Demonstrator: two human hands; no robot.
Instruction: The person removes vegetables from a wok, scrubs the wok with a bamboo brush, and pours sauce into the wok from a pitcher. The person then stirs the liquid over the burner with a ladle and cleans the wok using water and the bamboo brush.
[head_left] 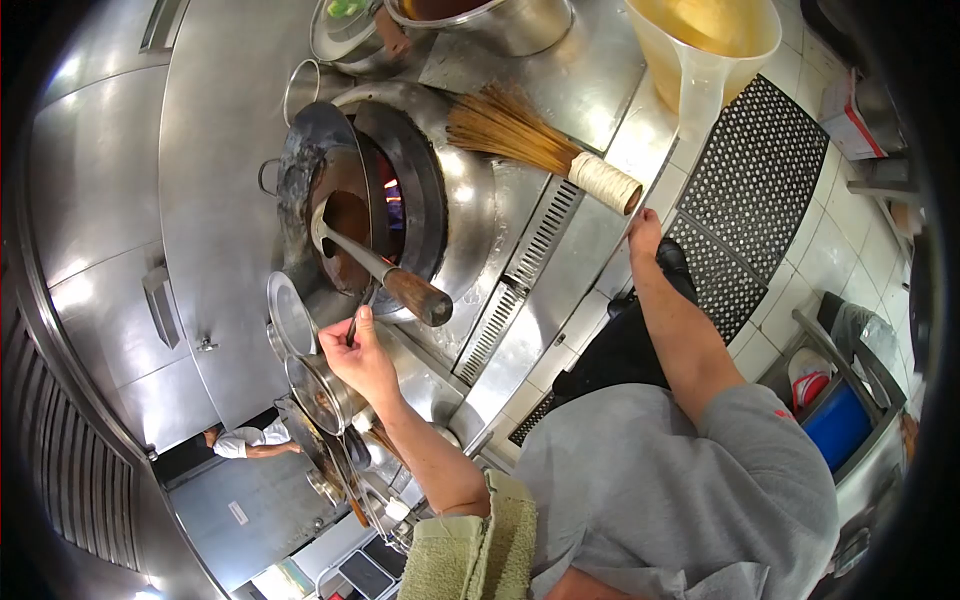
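A dark wok (343, 165) sits tilted over the burner, with a brownish inside. My left hand (362, 358) is closed, thumb against fingers, around a thin dark handle at the wok's near rim. A ladle (375, 262) with a wooden grip leans across the wok, its metal head inside and its grip end just above my left hand, apart from it. My right hand (645, 238) has curled fingers at the counter's front edge, close below the bound end of a bamboo wok brush (530, 142). What those fingers hold, if anything, is hidden.
Flames glow inside the black burner ring (420, 180). A large pot (530, 25) and a plastic jug (705, 75) of yellow liquid stand at the top. Metal strainers (318, 390) lie left. A rubber mat (755, 185) covers the floor. A co-worker (245, 440) stands farther off.
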